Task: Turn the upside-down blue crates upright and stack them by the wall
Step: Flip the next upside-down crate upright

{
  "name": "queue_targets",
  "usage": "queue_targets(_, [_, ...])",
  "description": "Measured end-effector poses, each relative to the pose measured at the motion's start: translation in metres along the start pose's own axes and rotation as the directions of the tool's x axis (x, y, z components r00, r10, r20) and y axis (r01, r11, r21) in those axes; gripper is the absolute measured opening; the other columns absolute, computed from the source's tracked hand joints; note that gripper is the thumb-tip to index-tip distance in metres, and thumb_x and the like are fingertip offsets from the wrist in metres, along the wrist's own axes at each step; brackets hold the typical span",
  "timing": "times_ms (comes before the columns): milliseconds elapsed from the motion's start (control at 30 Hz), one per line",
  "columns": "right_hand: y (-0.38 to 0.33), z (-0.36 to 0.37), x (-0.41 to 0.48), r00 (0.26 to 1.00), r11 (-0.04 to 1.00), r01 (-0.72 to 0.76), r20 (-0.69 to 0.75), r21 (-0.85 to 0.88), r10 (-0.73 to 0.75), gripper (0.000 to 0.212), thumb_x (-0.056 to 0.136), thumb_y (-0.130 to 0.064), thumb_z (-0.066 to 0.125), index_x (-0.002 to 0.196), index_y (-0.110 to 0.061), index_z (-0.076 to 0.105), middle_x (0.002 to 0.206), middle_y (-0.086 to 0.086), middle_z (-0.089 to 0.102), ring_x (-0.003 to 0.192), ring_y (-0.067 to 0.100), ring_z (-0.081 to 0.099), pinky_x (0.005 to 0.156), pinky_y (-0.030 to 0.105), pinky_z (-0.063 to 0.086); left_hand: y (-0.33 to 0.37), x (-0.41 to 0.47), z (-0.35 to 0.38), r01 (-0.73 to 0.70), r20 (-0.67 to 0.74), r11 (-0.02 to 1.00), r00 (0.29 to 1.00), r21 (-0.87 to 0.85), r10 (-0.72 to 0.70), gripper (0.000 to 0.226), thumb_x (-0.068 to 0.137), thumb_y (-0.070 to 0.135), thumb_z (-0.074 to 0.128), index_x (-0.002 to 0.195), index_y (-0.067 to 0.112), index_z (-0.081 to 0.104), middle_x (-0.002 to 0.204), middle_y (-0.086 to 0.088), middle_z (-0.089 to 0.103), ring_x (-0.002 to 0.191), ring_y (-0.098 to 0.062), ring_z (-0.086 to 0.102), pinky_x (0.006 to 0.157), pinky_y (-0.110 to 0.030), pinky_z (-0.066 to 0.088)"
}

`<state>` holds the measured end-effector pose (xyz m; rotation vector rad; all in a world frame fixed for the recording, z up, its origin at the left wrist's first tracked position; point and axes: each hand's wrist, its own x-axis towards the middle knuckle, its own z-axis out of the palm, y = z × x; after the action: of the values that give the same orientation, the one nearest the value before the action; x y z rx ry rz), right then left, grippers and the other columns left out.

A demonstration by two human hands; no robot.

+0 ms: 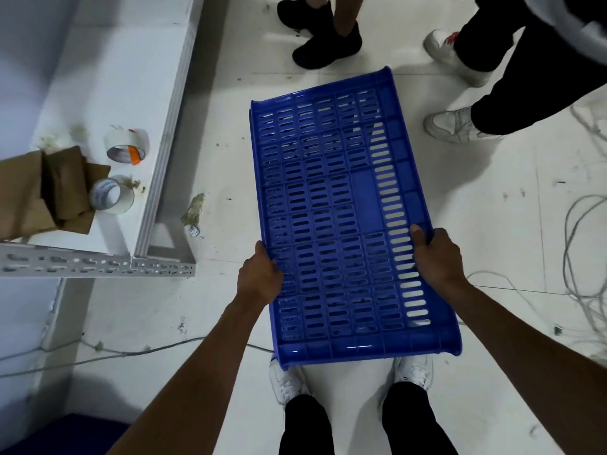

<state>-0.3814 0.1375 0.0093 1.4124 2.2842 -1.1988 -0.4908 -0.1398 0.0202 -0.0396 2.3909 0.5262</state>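
A long blue slotted crate [341, 221] hangs in the air above the white floor, its slotted base toward me and tilted, with the right side wall showing. My left hand [261, 277] grips its left long edge near my end. My right hand [435, 254] grips the right long edge, thumb on the slotted surface. The crate's near end is above my white shoes. A dark blue shape [62, 435] at the bottom left corner is cut off by the frame, and I cannot tell what it is.
A white metal shelf [131, 93] stands to the left with two tape rolls [126, 146] and brown paper bags [42, 188]. Two people's feet, black shoes [325, 41] and white shoes [453, 124], stand beyond the crate. Loose cables [581, 244] lie on the floor at right.
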Motion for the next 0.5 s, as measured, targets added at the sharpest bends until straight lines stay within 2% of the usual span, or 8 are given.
queue_targets(67, [-0.002,-0.009,-0.004,0.998,0.999,0.026,-0.055,-0.018,-0.027,0.053,0.098,-0.056,0.039,0.11,-0.005,0.052,0.093,0.007,0.057,0.088,0.031,0.059,0.078,0.042,0.05,0.012,-0.003,0.003,0.03,-0.069,0.998,0.997,-0.064,-0.034,0.028,0.097,0.015,0.046,0.124,0.009,0.05,0.113,-0.012,0.067,0.09,-0.027,0.062,0.076,-0.036,0.05])
queue_targets(133, [-0.006,-0.014,-0.011,0.994,0.996,0.056,-0.093,-0.063,-0.062,0.05,0.099,-0.055,0.039,0.103,-0.007,0.051,0.088,0.006,0.057,0.081,0.029,0.057,0.07,0.038,0.045,0.026,-0.007,0.006,-0.009,-0.189,0.998,0.982,-0.059,-0.002,0.035,0.095,0.021,0.048,0.128,0.009,0.052,0.123,-0.011,0.062,0.105,-0.029,0.06,0.086,-0.039,0.05])
queue_targets(200, [-0.014,-0.014,-0.019,0.988,0.987,0.101,-0.107,-0.121,-0.114,0.049,0.099,-0.055,0.038,0.102,-0.008,0.049,0.085,0.007,0.057,0.074,0.027,0.054,0.064,0.035,0.04,0.046,-0.017,0.004,-0.117,-0.294,0.99,0.952,-0.074,0.091,0.044,0.096,0.022,0.052,0.138,0.01,0.048,0.137,-0.009,0.053,0.121,-0.026,0.053,0.096,-0.038,0.045])
queue_targets(267, [-0.025,-0.01,-0.029,0.983,0.975,0.146,-0.089,-0.169,-0.163,0.05,0.1,-0.054,0.037,0.107,-0.006,0.049,0.084,0.008,0.058,0.069,0.025,0.05,0.059,0.033,0.035,0.068,-0.03,0.001,-0.263,-0.35,0.958,0.913,-0.114,0.209,0.04,0.098,0.022,0.054,0.137,0.013,0.051,0.134,-0.004,0.054,0.116,-0.019,0.055,0.092,-0.027,0.043])
queue_targets(367, [-0.041,0.001,-0.041,0.976,0.958,0.192,-0.058,-0.211,-0.208,0.054,0.101,-0.052,0.036,0.118,-0.002,0.048,0.095,0.016,0.065,0.079,0.033,0.06,0.059,0.032,0.036,0.092,-0.042,0.001,-0.406,-0.285,0.886,0.896,-0.223,0.34,0.022,0.1,0.025,0.054,0.115,0.016,0.067,0.111,0.003,0.068,0.096,-0.008,0.063,0.085,-0.024,0.051])
queue_targets(400, [-0.047,0.006,-0.046,0.973,0.952,0.211,-0.051,-0.223,-0.227,0.052,0.101,-0.052,0.036,0.116,-0.004,0.048,0.095,0.016,0.065,0.081,0.034,0.061,0.06,0.033,0.036,0.098,-0.044,0.002,-0.413,-0.229,0.875,0.904,-0.252,0.361,0.022,0.1,0.029,0.053,0.109,0.016,0.069,0.104,0.004,0.07,0.091,-0.007,0.063,0.081,-0.023,0.05])
queue_targets(500, [-0.056,0.021,-0.059,0.955,0.927,0.289,0.004,-0.237,-0.297,0.035,0.102,-0.048,0.038,0.101,-0.013,0.044,0.079,0.007,0.061,0.068,0.027,0.059,0.051,0.033,0.034,0.108,-0.046,0.007,-0.339,-0.079,0.883,0.94,-0.323,0.332,0.037,0.099,0.05,0.05,0.11,0.018,0.067,0.102,0.007,0.069,0.092,-0.008,0.064,0.08,-0.026,0.051])
